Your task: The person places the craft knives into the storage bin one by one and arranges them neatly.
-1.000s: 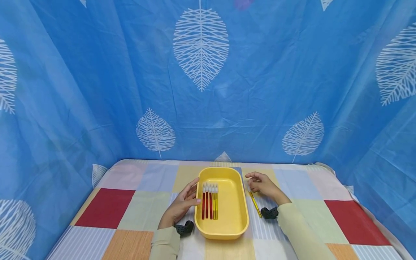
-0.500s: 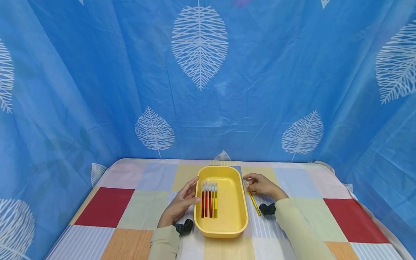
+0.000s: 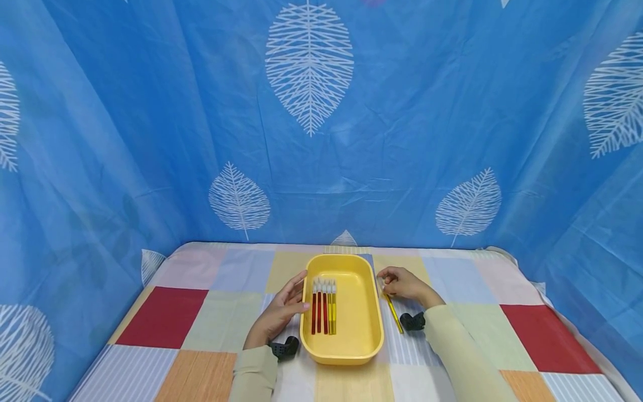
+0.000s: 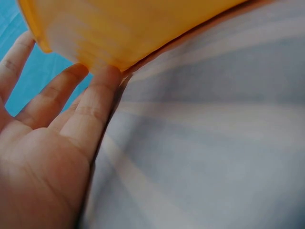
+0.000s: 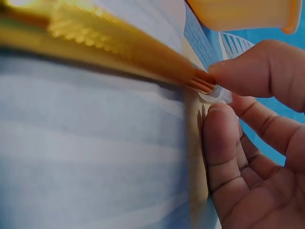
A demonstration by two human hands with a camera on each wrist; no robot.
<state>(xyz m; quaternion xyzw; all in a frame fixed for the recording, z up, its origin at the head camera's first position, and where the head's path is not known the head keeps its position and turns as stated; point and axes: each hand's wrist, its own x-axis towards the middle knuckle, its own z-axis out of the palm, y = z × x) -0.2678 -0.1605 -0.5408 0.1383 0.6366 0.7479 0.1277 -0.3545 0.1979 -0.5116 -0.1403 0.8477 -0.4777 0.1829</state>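
Note:
A yellow tray (image 3: 356, 324) stands in the middle of the table. Along its left side lie red craft knives (image 3: 318, 314) and gold ones (image 3: 331, 315) in a row, pale caps at the far end. My left hand (image 3: 278, 312) rests against the tray's left side, thumb at the rim; in the left wrist view, extended fingers (image 4: 97, 102) touch the outer wall. Right of the tray, my right hand (image 3: 408, 287) pinches the capped end of another gold craft knife (image 3: 394, 314). The right wrist view shows its clear cap (image 5: 217, 95) between thumb and finger.
A patchwork cloth (image 3: 221, 312) covers the table. Behind and at both sides hangs a blue curtain (image 3: 402, 139) with white leaf prints. Black devices sit at the left wrist (image 3: 284, 347) and the right wrist (image 3: 413, 321).
My right hand has moved slightly left and its fingers have drawn together on the cap of the gold craft knife. The left hand and tray keep their places.

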